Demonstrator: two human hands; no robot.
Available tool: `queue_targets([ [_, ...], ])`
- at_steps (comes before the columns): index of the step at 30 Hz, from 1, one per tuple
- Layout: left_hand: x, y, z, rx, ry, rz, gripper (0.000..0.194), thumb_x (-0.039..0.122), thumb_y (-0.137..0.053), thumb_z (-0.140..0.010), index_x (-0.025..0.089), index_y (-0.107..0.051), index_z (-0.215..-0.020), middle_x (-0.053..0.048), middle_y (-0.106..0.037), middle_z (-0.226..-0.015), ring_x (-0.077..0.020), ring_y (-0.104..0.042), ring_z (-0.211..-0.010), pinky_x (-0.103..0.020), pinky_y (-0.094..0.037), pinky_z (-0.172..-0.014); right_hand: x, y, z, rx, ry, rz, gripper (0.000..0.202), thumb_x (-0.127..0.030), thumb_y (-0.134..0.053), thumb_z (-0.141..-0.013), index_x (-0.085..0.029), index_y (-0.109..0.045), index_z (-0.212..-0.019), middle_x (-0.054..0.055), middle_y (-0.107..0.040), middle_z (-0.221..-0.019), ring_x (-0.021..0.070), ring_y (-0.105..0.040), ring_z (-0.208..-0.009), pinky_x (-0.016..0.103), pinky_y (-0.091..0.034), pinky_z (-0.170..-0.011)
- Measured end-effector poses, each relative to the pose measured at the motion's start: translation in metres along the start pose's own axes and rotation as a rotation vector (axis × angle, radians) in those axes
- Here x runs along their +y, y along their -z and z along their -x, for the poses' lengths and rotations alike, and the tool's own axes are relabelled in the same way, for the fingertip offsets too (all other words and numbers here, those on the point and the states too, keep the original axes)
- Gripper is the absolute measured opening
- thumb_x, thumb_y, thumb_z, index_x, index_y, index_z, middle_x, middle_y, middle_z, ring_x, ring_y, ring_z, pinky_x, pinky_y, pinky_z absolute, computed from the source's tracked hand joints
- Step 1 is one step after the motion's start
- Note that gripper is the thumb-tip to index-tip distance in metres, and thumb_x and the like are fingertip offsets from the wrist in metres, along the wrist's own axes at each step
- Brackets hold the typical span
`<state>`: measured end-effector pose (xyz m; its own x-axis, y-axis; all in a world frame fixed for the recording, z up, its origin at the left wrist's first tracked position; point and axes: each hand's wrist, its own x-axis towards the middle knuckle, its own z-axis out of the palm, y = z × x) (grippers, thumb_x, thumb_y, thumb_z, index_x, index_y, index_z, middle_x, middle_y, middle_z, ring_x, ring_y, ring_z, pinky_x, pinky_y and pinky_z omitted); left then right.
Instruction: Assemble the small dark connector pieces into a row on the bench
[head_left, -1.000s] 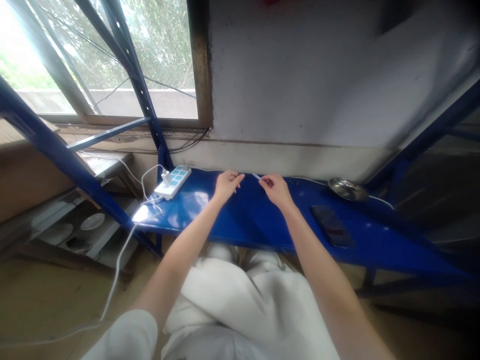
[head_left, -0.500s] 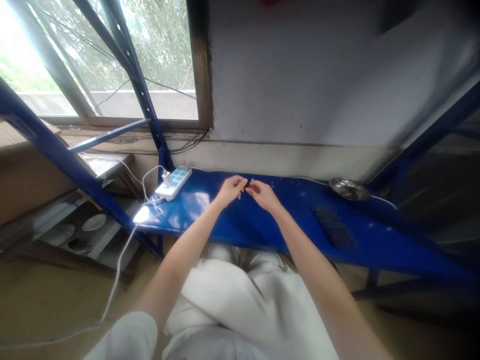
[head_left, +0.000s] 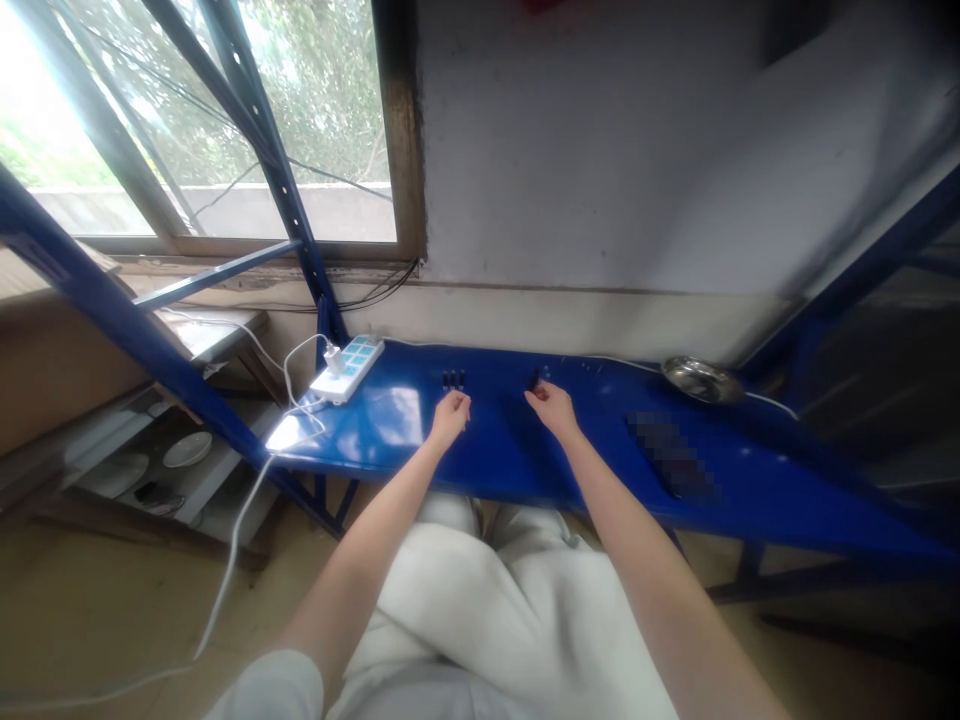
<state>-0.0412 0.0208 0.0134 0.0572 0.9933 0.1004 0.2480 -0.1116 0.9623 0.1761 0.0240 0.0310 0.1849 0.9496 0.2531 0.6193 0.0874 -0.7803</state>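
Three small black pieces point(head_left: 454, 380) stand in a short row on the blue table point(head_left: 495, 440). Just in front of them is my left hand point(head_left: 451, 416), its fingers drawn together; whether anything small is between them cannot be made out. My right hand point(head_left: 551, 405) is further right, with its fingers curled at a small dark piece point(head_left: 535, 380). Whether that piece is gripped or only touched is too small to tell. Tiny clear bits point(head_left: 546, 372) lie just beyond the right fingertips.
A white power strip point(head_left: 349, 370) with a plug and cable lies at the table's left end. On the right are a shiny metal dish point(head_left: 700, 379) and a blurred dark flat object point(head_left: 671, 455). Blue rack posts point(head_left: 281, 190) rise at the left.
My hands, which were together over the middle of the table, have moved apart, left hand leftward and right hand rightward. The row of black pieces now shows.
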Motion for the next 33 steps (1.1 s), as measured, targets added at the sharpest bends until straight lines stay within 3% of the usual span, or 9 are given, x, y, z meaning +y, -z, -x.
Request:
queue_targets([
  [4, -0.013, -0.002, 0.006, 0.048, 0.015, -0.007, 0.016, 0.030, -0.044, -0.080, 0.016, -0.052, -0.077, 0.004, -0.051, -0.054, -0.0052, -0.043, -0.039, -0.017, -0.035, -0.042, 0.024, -0.002, -0.010, -0.009, -0.099, 0.108, 0.021, -0.036, -0.053, -0.069, -0.015, -0.056, -0.067, 0.004, -0.060, -0.067, 0.0152, -0.054, -0.061, 0.025, -0.039, -0.056],
  [10, -0.013, -0.001, 0.011, 0.047, 0.003, -0.003, 0.018, 0.031, -0.044, -0.080, 0.016, -0.054, -0.078, 0.003, -0.053, -0.056, -0.0060, -0.045, -0.042, -0.018, -0.036, -0.044, 0.035, -0.009, -0.024, 0.014, -0.121, 0.257, 0.020, -0.032, -0.051, -0.073, -0.015, -0.061, -0.075, 0.006, -0.063, -0.073, 0.0161, -0.056, -0.064, 0.024, -0.039, -0.055],
  [19, -0.015, 0.000, 0.012, 0.042, 0.015, -0.011, 0.020, 0.032, -0.045, -0.080, 0.016, -0.056, -0.080, 0.002, -0.055, -0.060, -0.0061, -0.047, -0.045, -0.018, -0.037, -0.047, 0.032, -0.013, -0.028, -0.039, -0.162, 0.340, 0.021, -0.031, -0.052, -0.077, -0.015, -0.063, -0.082, 0.007, -0.065, -0.080, 0.0166, -0.059, -0.069, 0.023, -0.039, -0.053],
  [33, -0.013, 0.001, 0.014, 0.045, 0.010, -0.017, 0.018, 0.030, -0.044, -0.080, 0.016, -0.056, -0.079, 0.002, -0.055, -0.060, -0.0068, -0.047, -0.046, -0.018, -0.037, -0.045, 0.030, -0.015, -0.030, -0.011, -0.200, 0.336, 0.022, -0.033, -0.051, -0.077, -0.017, -0.065, -0.084, 0.006, -0.066, -0.084, 0.0160, -0.059, -0.071, 0.022, -0.040, -0.054],
])
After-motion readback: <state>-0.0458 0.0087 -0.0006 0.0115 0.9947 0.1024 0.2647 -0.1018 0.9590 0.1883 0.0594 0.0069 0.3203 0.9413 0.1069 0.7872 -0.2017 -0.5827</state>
